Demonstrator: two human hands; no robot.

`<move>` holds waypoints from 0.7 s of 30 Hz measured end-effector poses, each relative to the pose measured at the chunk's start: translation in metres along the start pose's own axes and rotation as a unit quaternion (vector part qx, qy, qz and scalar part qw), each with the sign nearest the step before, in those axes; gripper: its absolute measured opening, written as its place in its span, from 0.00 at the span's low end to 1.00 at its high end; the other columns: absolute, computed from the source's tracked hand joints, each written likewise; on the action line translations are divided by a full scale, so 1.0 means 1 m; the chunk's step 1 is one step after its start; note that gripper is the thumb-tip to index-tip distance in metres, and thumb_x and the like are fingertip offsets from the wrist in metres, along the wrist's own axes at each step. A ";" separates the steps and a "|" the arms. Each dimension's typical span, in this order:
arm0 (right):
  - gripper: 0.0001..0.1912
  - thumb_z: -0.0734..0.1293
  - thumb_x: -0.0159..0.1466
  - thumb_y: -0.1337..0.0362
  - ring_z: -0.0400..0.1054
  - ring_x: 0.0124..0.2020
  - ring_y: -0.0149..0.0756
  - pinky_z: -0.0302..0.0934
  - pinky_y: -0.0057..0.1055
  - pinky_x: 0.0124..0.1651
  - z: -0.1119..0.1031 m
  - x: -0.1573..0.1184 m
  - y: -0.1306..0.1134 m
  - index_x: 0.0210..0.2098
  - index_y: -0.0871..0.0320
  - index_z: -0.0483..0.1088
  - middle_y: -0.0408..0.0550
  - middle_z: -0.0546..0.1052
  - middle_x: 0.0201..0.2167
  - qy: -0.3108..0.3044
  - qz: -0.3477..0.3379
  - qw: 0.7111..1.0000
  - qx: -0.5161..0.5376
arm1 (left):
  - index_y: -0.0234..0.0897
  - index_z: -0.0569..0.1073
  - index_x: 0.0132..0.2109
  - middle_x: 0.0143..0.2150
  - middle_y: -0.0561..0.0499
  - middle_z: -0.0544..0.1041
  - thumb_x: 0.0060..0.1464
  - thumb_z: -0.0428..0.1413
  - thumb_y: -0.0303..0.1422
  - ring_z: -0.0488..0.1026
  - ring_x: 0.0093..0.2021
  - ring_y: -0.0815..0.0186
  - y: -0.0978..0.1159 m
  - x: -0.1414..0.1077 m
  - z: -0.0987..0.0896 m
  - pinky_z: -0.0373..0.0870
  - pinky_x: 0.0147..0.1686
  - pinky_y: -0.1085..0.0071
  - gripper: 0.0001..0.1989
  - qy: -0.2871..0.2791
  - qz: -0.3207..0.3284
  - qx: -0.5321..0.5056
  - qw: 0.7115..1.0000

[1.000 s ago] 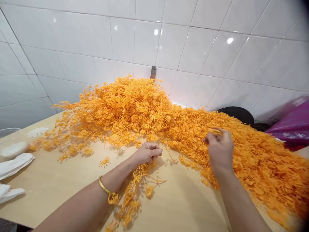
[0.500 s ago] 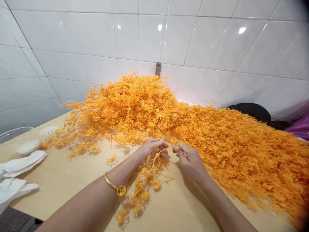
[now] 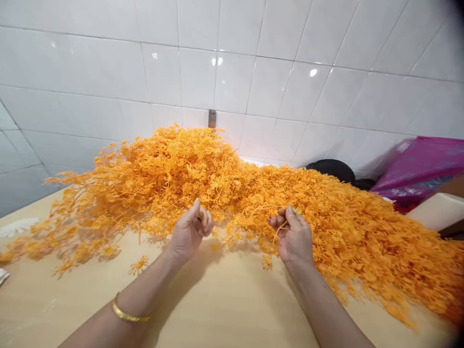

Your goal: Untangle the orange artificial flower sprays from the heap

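Observation:
My left hand (image 3: 191, 228) is raised above the table beside the pile, thumb apart and fingers loosely curled, with nothing visible in it. To its right, my right hand (image 3: 295, 236) pinches a thin orange plastic flower stem (image 3: 281, 231) between thumb and fingertips. Part of that stem blends into the orange flowers behind, so its full length is unclear. A big heap of orange artificial flower sprigs (image 3: 195, 169) lies directly beyond both hands and spreads far to the right. One loose flower head (image 3: 139, 265) rests on the table near my left forearm.
The pale wooden table (image 3: 217, 309) meets a white tiled wall (image 3: 232, 82) with a small metal bracket (image 3: 212, 119). Behind the heap at right are a black round object (image 3: 332, 169) and a purple bag (image 3: 416, 169). A white flower-shaped piece (image 3: 18, 226) lies far left.
My hands have moved apart, and the orange sprig that hung below my left hand is gone from there. My right hand has turned palm inward. The view has swung right.

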State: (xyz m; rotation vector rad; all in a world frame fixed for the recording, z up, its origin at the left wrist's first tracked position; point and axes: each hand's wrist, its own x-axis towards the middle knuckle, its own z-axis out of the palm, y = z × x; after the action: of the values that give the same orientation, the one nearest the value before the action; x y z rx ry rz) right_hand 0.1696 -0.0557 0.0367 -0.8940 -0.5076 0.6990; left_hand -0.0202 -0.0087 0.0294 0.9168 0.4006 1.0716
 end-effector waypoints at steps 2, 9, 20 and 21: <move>0.10 0.67 0.49 0.59 0.60 0.20 0.25 0.59 0.27 0.28 0.000 -0.002 0.001 0.23 0.59 0.64 0.38 0.66 0.20 -0.026 -0.013 1.000 0.003 | 0.32 0.64 0.16 0.14 0.51 0.63 0.52 0.42 0.45 0.63 0.17 0.71 0.001 -0.009 0.010 0.57 0.21 0.74 0.25 -0.132 -0.081 -0.014 0.988; 0.11 0.59 0.59 0.60 0.62 0.28 0.29 0.56 0.29 0.36 0.001 -0.017 -0.009 0.26 0.58 0.67 0.43 0.67 0.23 -0.375 -0.050 0.909 -0.174 | 0.28 0.69 0.38 0.30 0.42 0.73 0.47 0.41 0.54 0.71 0.28 0.64 -0.017 -0.003 0.021 0.64 0.23 0.73 0.31 -0.088 -0.248 -0.125 0.956; 0.16 0.58 0.57 0.64 0.63 0.40 0.38 0.57 0.34 0.42 -0.040 -0.019 -0.003 0.46 0.55 0.64 0.50 0.69 0.40 -0.441 -0.124 0.725 -0.515 | 0.29 0.71 0.33 0.24 0.48 0.71 0.49 0.51 0.27 0.70 0.24 0.71 -0.006 0.001 0.016 0.65 0.25 0.77 0.05 0.092 -0.183 -0.038 0.978; 0.18 0.58 0.56 0.65 0.63 0.40 0.38 0.57 0.35 0.42 -0.044 -0.016 -0.004 0.47 0.55 0.63 0.50 0.69 0.40 -0.425 -0.133 0.725 -0.525 | 0.29 0.70 0.32 0.24 0.48 0.72 0.48 0.52 0.26 0.69 0.24 0.71 -0.007 0.000 0.020 0.64 0.25 0.77 0.04 0.088 -0.197 -0.024 0.976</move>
State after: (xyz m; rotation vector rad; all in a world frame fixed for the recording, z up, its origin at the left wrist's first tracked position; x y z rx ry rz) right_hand 0.1895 -0.0924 0.0147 -1.4755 -1.9672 0.4811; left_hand -0.0025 -0.0192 0.0350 0.6632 0.6710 0.7945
